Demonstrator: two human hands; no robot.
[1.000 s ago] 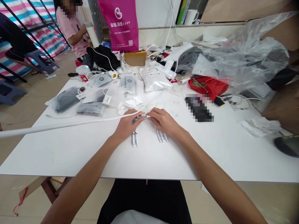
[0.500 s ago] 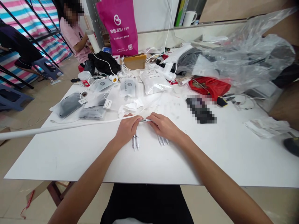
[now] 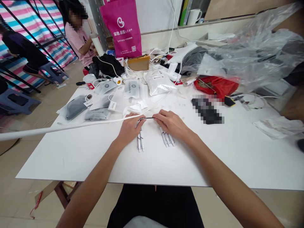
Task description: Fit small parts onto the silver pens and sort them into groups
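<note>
Over the middle of the white table [image 3: 95, 161], my two hands hold a pen between them. Its thin dark refill [image 3: 149, 118] shows in the gap. My left hand [image 3: 129, 128] is closed, pinching one end with thumb and fingers. On the other side, my right hand [image 3: 171, 123] is closed around the opposite end, its fingers hiding that part. A pair of white-and-clear pens [image 3: 140, 143] lies just below my left hand. Several similar pens [image 3: 167, 139] lie side by side below my right hand, their upper ends partly covered by it.
A white cable [image 3: 71, 127] crosses from the left edge toward my left hand. Behind are grey packaged pouches [image 3: 76, 107], a white plastic packet [image 3: 158, 83], a red bag [image 3: 217, 86] and a blurred dark object [image 3: 207, 110]. Two people sit at the far left.
The gap between my hands has widened slightly, and the dark thin refill shows where a grey-and-white pen section was. The view has shifted a little; the pens on the table lie as before.
</note>
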